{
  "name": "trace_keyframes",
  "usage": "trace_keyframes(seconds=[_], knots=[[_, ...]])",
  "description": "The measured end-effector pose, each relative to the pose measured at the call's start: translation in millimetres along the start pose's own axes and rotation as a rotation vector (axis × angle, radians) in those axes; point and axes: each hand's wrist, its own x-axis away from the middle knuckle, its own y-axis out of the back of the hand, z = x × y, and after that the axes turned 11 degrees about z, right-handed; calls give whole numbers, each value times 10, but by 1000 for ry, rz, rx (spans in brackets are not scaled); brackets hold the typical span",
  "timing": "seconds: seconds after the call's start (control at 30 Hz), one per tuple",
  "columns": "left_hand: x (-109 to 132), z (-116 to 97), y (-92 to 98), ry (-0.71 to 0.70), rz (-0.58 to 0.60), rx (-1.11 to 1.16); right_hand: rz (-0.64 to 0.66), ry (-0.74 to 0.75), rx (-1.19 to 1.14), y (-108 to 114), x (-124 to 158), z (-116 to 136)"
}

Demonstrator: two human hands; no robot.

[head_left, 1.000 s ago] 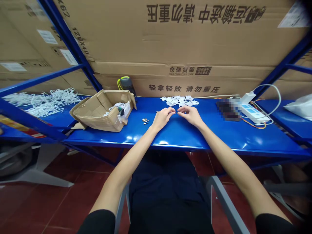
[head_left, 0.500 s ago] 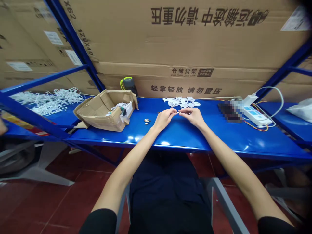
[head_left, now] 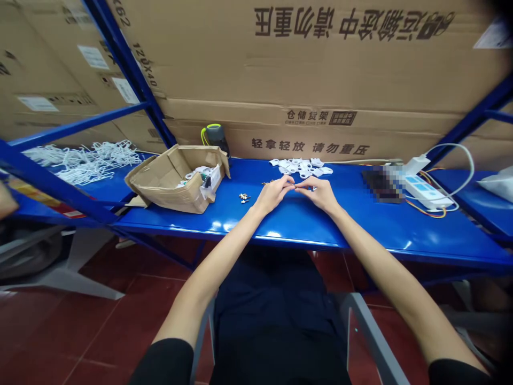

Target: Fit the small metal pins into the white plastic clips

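Observation:
My left hand (head_left: 274, 194) and my right hand (head_left: 319, 193) meet over the blue tabletop, fingers pinched and fingertips nearly touching. Whatever lies between the fingertips is too small and too covered to make out. Small brass-coloured pieces show just beyond the left knuckles, partly hidden. A little pile of brass and silver metal pieces (head_left: 243, 198) lies to the left of my left hand. Behind both hands, several white plastic pieces with round holes (head_left: 302, 168) are spread in a loose heap.
An open cardboard box (head_left: 168, 193) holding small parts stands at left, with a dark bottle (head_left: 217, 137) behind it. A white power strip (head_left: 428, 191) with cables lies at right. White wire-like pieces (head_left: 90, 160) cover the neighbouring table. Part of another person's arm (head_left: 7, 202) shows far left.
The fingertips of my two hands have come slightly closer together. The view has shifted a little; the pieces on the table look unmoved.

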Motion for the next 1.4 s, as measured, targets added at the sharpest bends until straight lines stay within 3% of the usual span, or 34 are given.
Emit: trace_keyframes(seconds=[0.1, 0.3, 0.63, 1.4], knots=[[-1, 3, 10, 12, -3, 7, -5, -22, -19, 8, -6, 23], [-7, 29, 21, 38, -125, -134, -55, -76, -56, 34, -17, 48], [-16, 82, 2, 21, -151, -211, -34, -135, -149, 76, -48, 97], [7, 80, -21, 59, -71, -225, 56, -178, -156, 61, -35, 137]])
